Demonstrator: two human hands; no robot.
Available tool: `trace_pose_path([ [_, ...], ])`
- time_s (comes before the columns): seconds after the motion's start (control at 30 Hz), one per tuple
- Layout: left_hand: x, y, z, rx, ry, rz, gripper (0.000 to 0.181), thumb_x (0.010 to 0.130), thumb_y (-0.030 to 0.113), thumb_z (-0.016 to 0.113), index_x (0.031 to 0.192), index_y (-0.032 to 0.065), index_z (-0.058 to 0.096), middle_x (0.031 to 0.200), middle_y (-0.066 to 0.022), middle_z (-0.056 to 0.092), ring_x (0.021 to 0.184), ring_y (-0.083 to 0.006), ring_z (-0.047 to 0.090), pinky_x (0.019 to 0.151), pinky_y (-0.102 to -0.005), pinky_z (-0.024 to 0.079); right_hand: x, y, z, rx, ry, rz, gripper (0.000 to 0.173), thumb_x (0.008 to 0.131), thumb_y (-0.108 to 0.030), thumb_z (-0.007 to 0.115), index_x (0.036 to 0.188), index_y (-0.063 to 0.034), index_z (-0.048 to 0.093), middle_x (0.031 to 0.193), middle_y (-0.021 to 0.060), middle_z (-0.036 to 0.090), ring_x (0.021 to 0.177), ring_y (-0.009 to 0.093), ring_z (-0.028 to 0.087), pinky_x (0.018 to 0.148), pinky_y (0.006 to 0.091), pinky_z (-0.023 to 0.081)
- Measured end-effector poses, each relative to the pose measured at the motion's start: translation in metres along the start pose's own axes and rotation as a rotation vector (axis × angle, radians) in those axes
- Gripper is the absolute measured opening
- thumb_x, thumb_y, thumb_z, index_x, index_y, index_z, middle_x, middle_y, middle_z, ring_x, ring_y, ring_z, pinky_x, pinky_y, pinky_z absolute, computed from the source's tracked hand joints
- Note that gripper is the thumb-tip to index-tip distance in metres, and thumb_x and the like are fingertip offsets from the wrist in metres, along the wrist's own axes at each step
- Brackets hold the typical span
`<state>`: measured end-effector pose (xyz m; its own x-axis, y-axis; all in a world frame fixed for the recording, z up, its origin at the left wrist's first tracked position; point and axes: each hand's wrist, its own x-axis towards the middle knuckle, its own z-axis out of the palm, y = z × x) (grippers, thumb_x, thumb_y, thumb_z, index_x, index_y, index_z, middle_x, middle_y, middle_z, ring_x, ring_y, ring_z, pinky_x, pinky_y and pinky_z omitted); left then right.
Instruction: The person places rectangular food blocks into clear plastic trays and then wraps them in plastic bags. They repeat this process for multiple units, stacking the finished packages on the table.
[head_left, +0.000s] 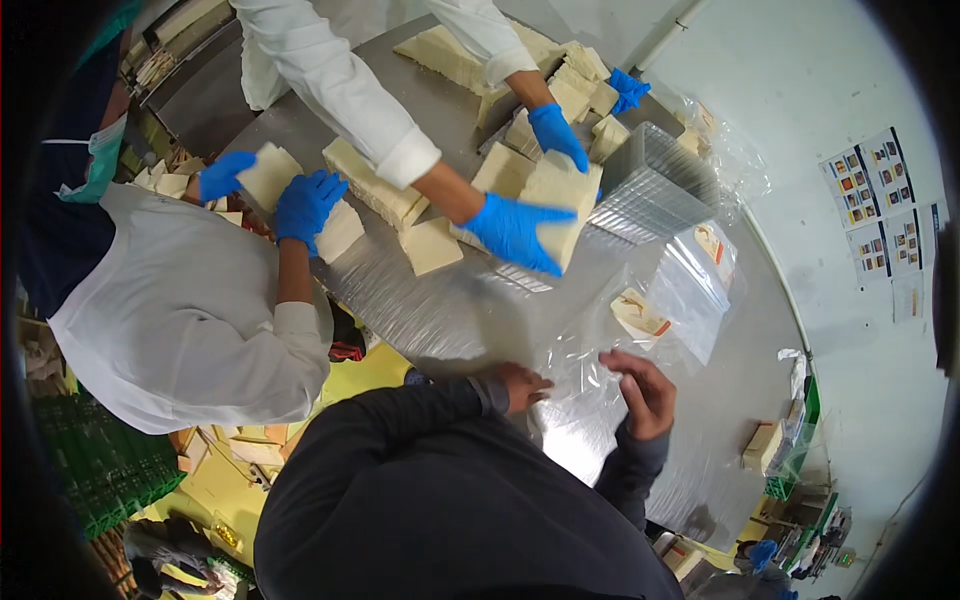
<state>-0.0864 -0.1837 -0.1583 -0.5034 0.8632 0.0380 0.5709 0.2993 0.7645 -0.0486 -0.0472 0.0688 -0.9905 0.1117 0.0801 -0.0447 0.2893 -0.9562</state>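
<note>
My left hand (523, 388) rests low over the metal table by the near edge of a clear plastic bag (589, 367). Whether its fingers pinch the film cannot be made out. To the right, my right hand (646, 394) is raised with thumb and fingers apart and nothing in it. Just beyond my hands lies a printed card (639, 315) with the clear film. A flat zip-type clear bag (690, 292) is beside it, with another card (707, 244) at its far end.
Across the metal table (450, 319), a co-worker's blue-gloved hands (525, 229) hold a stack of crustless bread slices (562, 195). Clear plastic trays (652, 187) stand stacked nearby. At left, another co-worker's gloved hands (304, 210) handle bread slices (270, 174). A wall (810, 90) bounds the right.
</note>
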Motion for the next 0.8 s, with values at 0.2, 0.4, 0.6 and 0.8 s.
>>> trace_pose_path([
  [0.2,-0.014,-0.012,-0.007,0.051,-0.030,-0.065,0.028,0.081,0.023,0.053,0.108,0.0151,0.058,0.091,-0.0152,0.062,0.083,-0.0332,0.059,0.073,-0.0436,0.047,0.045,0.079,0.028,0.217,0.126,0.075,0.020,0.087,-0.011,0.053,0.100,0.0022,0.057,0.093,0.0115,0.063,0.083,0.016,0.060,0.075,0.0275,0.046],
  [0.4,-0.021,-0.030,-0.006,-0.056,0.151,-0.070,0.026,0.079,0.021,0.056,0.103,0.0125,0.060,0.097,-0.0141,0.061,0.079,-0.0321,0.060,0.067,-0.0416,0.049,0.034,0.131,0.023,0.208,0.292,0.208,0.017,0.087,-0.015,0.056,0.097,-0.0019,0.058,0.094,0.0092,0.063,0.078,0.013,0.059,0.070,0.0254,0.048],
  [0.6,-0.035,-0.042,-0.004,0.035,0.531,0.147,0.019,0.077,0.015,0.057,0.093,0.0064,0.061,0.090,-0.0099,0.058,0.071,-0.0278,0.058,0.060,-0.0357,0.049,0.029,0.144,0.006,0.196,0.348,0.248,0.015,0.087,-0.014,0.056,0.096,-0.0024,0.058,0.095,0.0080,0.062,0.078,0.013,0.059,0.068,0.0247,0.048],
  [0.8,-0.050,-0.030,-0.034,0.223,0.640,0.238,0.015,0.073,0.011,0.059,0.087,0.0045,0.060,0.084,-0.0072,0.053,0.064,-0.0231,0.055,0.055,-0.0324,0.047,0.038,0.138,0.015,0.157,0.376,0.225,0.014,0.086,-0.012,0.056,0.096,-0.0032,0.058,0.094,0.0070,0.062,0.078,0.012,0.058,0.069,0.0244,0.046],
])
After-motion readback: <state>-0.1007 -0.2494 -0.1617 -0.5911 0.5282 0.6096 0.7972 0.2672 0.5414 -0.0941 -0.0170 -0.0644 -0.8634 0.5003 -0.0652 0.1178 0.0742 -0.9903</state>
